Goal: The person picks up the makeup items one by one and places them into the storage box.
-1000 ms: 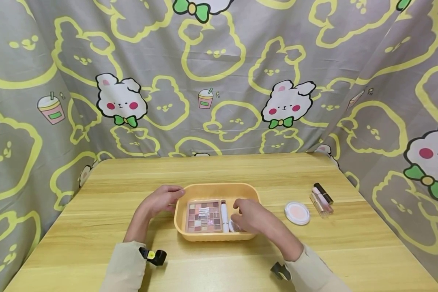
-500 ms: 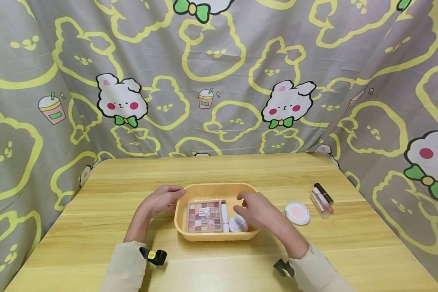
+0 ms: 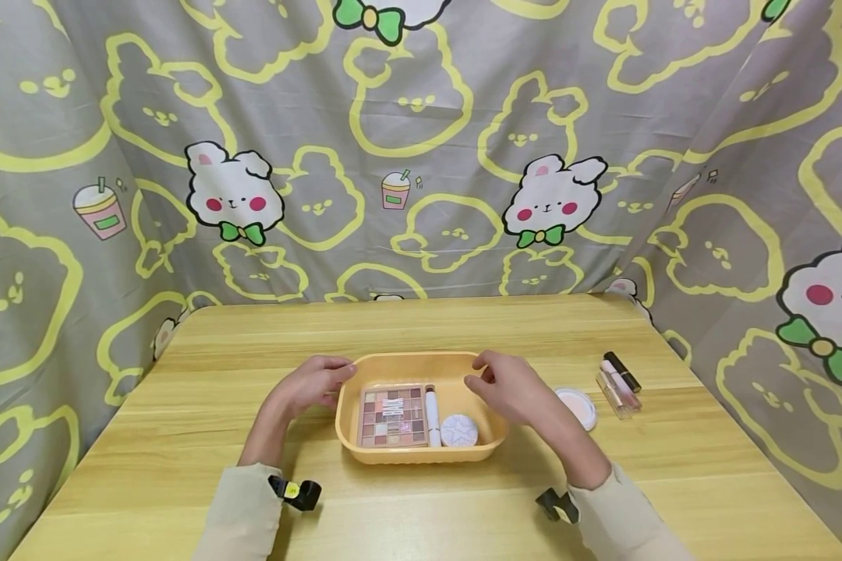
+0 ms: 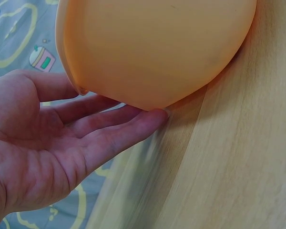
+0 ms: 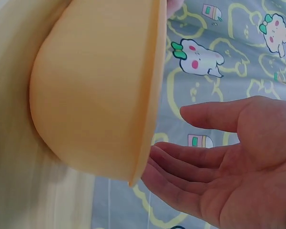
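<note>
A yellow-orange plastic basket [image 3: 421, 454] stands on the table. My left hand [image 3: 316, 383] holds its left end, thumb at the rim and fingers against the outer wall. At the far right corner of the basket is my right hand [image 3: 508, 386], its fingers loosely bent and its thumb apart; in the right wrist view nothing lies between them, and the fingertips are at the rim. Inside the basket lie an eyeshadow palette [image 3: 391, 417], a slim white cosmetic tube [image 3: 432, 417] and a round white compact [image 3: 459, 431] with a star-like pattern.
To the right, a round pink-faced compact [image 3: 579, 407] is partly hidden behind my right forearm. Farther right lie a black tube [image 3: 622, 372], a pale pink tube [image 3: 620, 374] and a clear tube [image 3: 612, 396]. A patterned curtain [image 3: 421, 234] surrounds the wooden table [image 3: 288, 327].
My right hand has risen from over the round white compact and moved right to the basket's rim. The compact now lies flat in full view. My left hand has stayed put.
</note>
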The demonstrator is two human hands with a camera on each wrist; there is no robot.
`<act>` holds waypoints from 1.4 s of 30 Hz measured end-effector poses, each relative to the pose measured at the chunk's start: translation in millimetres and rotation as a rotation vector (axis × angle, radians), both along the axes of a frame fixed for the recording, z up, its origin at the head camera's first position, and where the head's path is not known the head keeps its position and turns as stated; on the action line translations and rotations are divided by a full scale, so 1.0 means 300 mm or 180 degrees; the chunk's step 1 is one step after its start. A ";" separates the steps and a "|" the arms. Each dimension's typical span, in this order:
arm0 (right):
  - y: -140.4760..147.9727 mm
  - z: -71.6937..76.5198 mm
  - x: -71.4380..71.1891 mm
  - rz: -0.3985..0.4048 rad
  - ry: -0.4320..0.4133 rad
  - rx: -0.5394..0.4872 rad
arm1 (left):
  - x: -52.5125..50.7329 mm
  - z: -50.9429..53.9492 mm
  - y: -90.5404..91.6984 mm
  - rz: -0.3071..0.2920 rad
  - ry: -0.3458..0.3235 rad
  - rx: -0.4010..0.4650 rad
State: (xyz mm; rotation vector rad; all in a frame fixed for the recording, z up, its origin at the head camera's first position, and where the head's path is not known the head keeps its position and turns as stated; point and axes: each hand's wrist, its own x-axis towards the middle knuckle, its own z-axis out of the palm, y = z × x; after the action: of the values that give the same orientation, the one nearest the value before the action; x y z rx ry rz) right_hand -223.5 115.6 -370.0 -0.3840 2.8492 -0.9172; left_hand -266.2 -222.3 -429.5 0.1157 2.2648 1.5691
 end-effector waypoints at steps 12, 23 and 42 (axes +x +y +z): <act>0.062 0.023 -0.026 -0.0078 0.0149 0.0026 | 0.001 0.003 0.002 0.0014 0.0006 -0.0005; 0.080 0.029 -0.035 -0.0134 0.0027 0.0125 | 0.003 0.004 -0.001 -0.0011 0.0011 -0.0015; 0.163 0.038 -0.057 -0.0055 -0.0221 0.0453 | 0.003 0.003 0.001 0.0011 -0.0016 0.0015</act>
State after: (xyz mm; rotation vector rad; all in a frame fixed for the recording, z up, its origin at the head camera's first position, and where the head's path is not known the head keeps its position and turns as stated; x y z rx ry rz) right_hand -240.6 164.4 -358.7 -0.3059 2.8363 -0.7101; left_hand -265.5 -222.1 -428.8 0.1091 2.2588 1.5749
